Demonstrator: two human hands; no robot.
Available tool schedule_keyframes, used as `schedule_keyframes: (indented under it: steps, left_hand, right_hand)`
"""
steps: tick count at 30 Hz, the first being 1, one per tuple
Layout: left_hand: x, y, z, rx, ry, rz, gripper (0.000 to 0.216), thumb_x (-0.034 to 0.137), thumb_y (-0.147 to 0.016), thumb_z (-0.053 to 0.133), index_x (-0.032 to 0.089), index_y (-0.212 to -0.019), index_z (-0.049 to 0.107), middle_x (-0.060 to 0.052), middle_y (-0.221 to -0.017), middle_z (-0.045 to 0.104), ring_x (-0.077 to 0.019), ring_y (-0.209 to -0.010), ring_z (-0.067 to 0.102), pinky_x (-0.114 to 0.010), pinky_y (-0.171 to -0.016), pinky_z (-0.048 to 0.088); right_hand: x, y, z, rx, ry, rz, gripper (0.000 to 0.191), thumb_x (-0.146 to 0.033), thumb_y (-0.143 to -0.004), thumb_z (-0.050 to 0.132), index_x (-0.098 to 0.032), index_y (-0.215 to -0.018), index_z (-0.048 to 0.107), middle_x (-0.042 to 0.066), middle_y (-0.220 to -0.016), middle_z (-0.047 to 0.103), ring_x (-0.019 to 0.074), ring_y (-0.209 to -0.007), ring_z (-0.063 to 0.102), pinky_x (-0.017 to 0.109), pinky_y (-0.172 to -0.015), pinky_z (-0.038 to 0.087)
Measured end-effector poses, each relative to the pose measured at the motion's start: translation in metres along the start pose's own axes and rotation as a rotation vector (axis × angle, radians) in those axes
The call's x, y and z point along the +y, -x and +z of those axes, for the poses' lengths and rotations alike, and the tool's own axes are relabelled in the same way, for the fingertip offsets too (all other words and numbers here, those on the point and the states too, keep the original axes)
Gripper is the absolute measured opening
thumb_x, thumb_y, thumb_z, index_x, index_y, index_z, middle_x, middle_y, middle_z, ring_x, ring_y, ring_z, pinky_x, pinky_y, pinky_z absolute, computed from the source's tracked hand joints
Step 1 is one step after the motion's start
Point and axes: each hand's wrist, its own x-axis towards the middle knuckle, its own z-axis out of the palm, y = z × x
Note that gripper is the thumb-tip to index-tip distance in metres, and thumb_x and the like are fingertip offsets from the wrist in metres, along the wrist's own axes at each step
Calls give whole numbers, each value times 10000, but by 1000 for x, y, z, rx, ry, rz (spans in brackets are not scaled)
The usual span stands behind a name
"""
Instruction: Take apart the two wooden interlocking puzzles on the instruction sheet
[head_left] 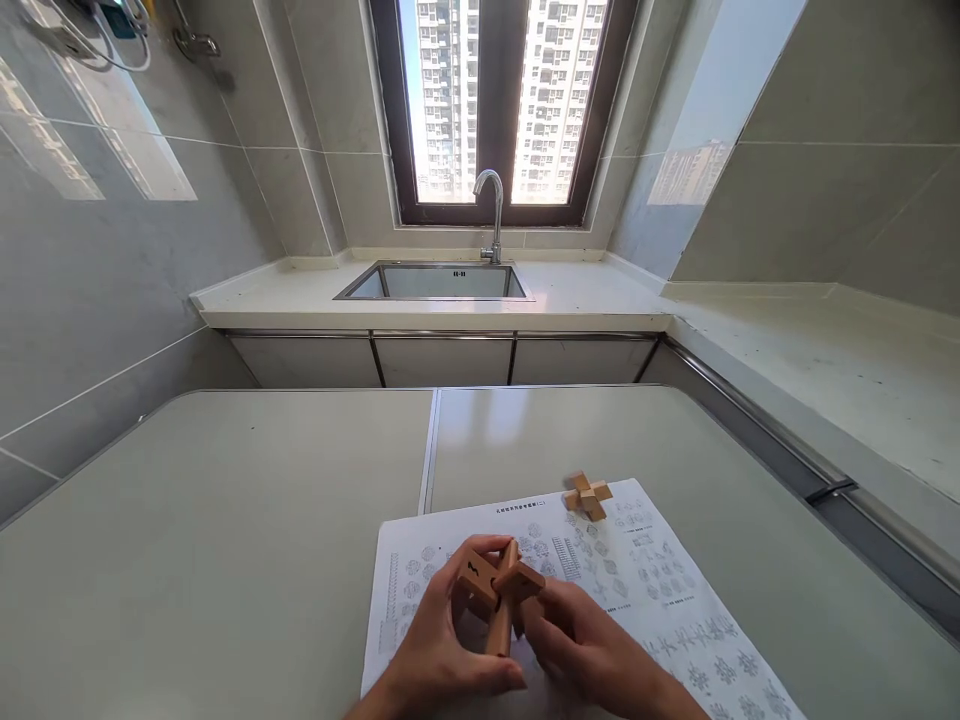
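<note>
We've got a wooden puzzle in hand: our L hand wraps its L side, thumb low near its base; our R hand pinches the R side, fingertips partly hidden. Dark mark on one block. Below, a printed sheet w/ rows of small diagrams lies angled on the table. 2nd, lighter puzzle sits at its far edge. Beyond: counter w/ sink + tap, then window w/ tall bldgs outside.
</note>
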Motion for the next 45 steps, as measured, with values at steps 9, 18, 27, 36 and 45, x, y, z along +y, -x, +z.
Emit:
schedule_keyframes:
  steps: [9, 18, 27, 36, 45]
  left_hand:
    - [10, 2, 9, 175, -341, -24, 827, 363, -589, 959, 259, -1303, 554, -71, -1206, 634, -282, -1065, 653, -378, -927, 539]
    - [1, 0, 11, 91, -203, -33, 836, 337, -677, 947, 285, -1354, 459, -35, -1097, 640, -229, -895, 743, -351, -814, 608]
    - [8, -1, 4, 185, -379, -23, 852, 443, -655, 945, 285, -1376, 521, -75, -1214, 620, -283, -1031, 694, -448, -979, 574]
    - [19, -4, -10, 120, -678, -4, 833, 446, -640, 956, 295, -1364, 575, -116, -1358, 604, -344, -1249, 600, -460, -997, 598]
    - [20, -4, -11, 123, -787, -16, 796, 404, -594, 970, 304, -1302, 621, -92, -1305, 660, -352, -1200, 616, -503, -1008, 573]
  right_hand:
    - [7, 1, -2, 352, 528, -269, 178, -348, -1006, 587, -206, -1070, 674, 11, -767, 684, 139, -583, 511, 267, -597, 404]
    - [-1, -1, 2, 402, 309, -305, 288, -377, -1073, 517, -189, -995, 721, 45, -756, 704, 171, -678, 660, 272, -687, 522]
    - [-5, -1, 2, 294, 122, -137, 375, -523, -1073, 498, -184, -958, 608, 12, -729, 651, 124, -561, 576, 250, -580, 466]
    - [8, -3, -10, 293, 636, -195, 239, -327, -1083, 470, -215, -978, 653, 31, -815, 664, 169, -680, 574, 275, -642, 408]
    - [7, -4, -10, 288, 769, -245, 218, -270, -1080, 482, -233, -1000, 681, 44, -893, 677, 183, -743, 632, 275, -674, 430]
